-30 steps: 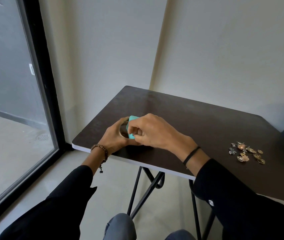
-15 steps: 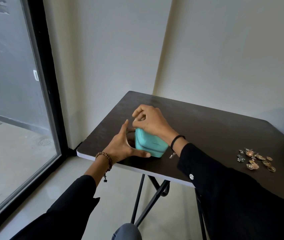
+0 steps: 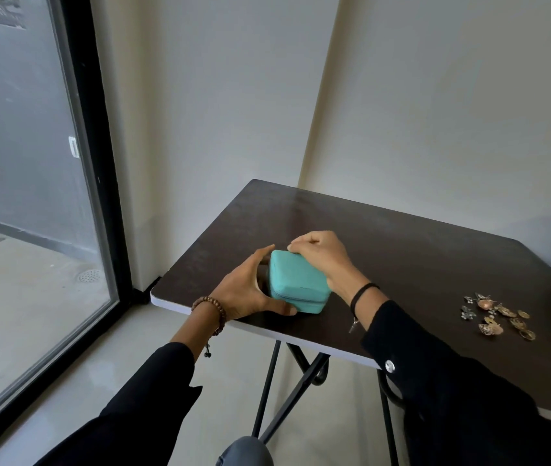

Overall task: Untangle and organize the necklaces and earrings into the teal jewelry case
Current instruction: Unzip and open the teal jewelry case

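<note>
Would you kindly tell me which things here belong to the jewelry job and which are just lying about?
Belong to the job: teal jewelry case, lid down, held by the left hand, with the right hand curled over its far edge; jewelry pile lying apart to the right.

Just there: table, glass door, bead bracelet, black wristband.

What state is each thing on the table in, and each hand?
teal jewelry case: closed, on the table.
jewelry pile: loose on the table, outside the case.
left hand: holds the case's left side.
right hand: fingers curled at the case's far edge.
</note>
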Demonstrator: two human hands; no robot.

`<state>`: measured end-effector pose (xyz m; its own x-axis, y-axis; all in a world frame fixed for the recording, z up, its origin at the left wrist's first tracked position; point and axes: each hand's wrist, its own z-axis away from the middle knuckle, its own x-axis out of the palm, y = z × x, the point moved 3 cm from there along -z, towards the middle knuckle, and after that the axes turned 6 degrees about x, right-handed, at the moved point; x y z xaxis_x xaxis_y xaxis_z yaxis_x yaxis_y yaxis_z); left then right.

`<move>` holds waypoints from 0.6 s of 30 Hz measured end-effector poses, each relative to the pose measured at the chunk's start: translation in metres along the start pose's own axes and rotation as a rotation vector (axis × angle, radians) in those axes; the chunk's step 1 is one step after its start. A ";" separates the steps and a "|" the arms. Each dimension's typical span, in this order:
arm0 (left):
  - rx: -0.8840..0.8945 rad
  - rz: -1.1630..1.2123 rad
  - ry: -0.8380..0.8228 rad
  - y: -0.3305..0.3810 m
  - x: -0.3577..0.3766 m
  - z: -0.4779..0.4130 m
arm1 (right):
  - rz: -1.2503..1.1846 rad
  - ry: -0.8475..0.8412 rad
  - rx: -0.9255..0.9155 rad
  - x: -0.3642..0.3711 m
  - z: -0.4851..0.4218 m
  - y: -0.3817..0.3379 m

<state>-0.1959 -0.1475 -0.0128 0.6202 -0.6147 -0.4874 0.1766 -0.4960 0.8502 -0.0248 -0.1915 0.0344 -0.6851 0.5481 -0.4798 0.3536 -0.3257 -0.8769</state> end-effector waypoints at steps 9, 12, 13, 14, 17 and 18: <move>-0.058 0.094 -0.027 0.005 0.003 0.000 | -0.340 0.119 0.056 -0.020 0.038 0.070; -0.077 0.132 0.016 0.008 0.003 0.000 | -0.381 0.068 0.034 -0.022 0.042 0.076; -0.087 0.158 0.037 0.009 0.002 0.001 | -0.376 0.056 0.014 -0.022 0.044 0.076; -0.098 0.190 0.062 0.009 0.003 0.000 | -0.366 0.055 -0.010 -0.022 0.045 0.076; -0.149 0.271 0.156 0.016 0.004 -0.003 | -0.314 0.072 -0.094 -0.025 0.052 0.074; -0.177 0.263 0.186 0.017 0.004 -0.006 | -0.301 0.072 -0.118 -0.025 0.054 0.073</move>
<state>-0.1866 -0.1547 0.0009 0.7872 -0.5773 -0.2167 0.1121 -0.2116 0.9709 -0.0162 -0.2701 -0.0165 -0.7247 0.6608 -0.1953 0.2158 -0.0516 -0.9751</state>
